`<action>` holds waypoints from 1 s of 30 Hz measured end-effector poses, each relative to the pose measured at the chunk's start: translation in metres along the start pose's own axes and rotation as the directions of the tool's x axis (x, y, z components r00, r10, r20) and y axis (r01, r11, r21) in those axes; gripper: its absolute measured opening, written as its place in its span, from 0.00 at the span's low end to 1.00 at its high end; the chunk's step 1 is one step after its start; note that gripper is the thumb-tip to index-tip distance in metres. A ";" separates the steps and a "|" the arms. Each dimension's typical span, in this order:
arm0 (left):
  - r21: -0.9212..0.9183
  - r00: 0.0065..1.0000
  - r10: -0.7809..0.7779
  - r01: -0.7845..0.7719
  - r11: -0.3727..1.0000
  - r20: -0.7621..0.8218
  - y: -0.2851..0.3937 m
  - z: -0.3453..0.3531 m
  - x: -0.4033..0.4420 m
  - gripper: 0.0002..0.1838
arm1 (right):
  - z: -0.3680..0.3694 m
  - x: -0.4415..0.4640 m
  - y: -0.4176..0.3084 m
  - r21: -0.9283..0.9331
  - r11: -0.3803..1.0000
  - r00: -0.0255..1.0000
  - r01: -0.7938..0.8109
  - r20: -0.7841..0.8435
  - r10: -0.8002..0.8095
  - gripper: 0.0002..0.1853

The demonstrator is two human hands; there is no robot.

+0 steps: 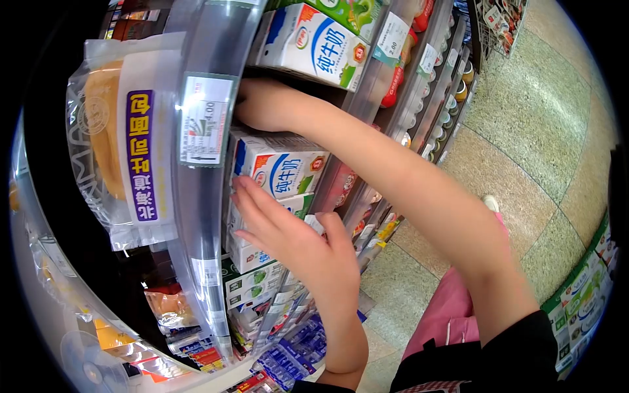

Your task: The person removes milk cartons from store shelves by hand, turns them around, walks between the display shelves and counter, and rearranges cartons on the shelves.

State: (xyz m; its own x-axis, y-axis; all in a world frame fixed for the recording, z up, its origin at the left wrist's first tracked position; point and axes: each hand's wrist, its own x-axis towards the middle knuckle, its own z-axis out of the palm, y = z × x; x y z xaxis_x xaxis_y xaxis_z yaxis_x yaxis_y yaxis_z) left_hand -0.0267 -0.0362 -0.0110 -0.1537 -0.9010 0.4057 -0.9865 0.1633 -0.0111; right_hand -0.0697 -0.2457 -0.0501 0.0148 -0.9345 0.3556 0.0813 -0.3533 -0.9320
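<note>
My left hand (288,239) rests with its fingers stretched and thumb apart against the front of a white and blue milk carton (298,169) on the shelf. Another milk carton (246,252) lies just below, partly covered by that hand. My right hand (270,106) reaches into the dark gap above the touched carton. Its fingers are hidden behind the shelf edge, so I cannot see what they hold. Over the right hand sits a further milk carton (314,49) of the same print.
A packaged toast loaf (108,131) stands left of the shelf rail with a price tag (206,121). Price labels (393,36) and several bottles line the shelves at right. Tiled floor (517,124) lies beyond my right arm, and stacked green-white cartons (580,298) stand lower right.
</note>
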 end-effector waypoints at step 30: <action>-0.017 1.000 -0.010 0.010 1.000 0.012 0.003 -0.002 0.002 0.50 | 0.030 0.050 0.007 0.175 0.915 0.920 0.364 0.085 -0.382 0.17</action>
State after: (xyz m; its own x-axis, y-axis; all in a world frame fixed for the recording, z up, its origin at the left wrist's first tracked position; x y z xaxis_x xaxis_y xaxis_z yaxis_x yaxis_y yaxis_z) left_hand -0.0300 -0.0367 -0.0089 -0.1447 -0.9074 0.3946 -0.9869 0.1610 0.0084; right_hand -0.0390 -0.2938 -0.0371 0.0677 -0.7214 0.6892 0.2543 -0.6555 -0.7110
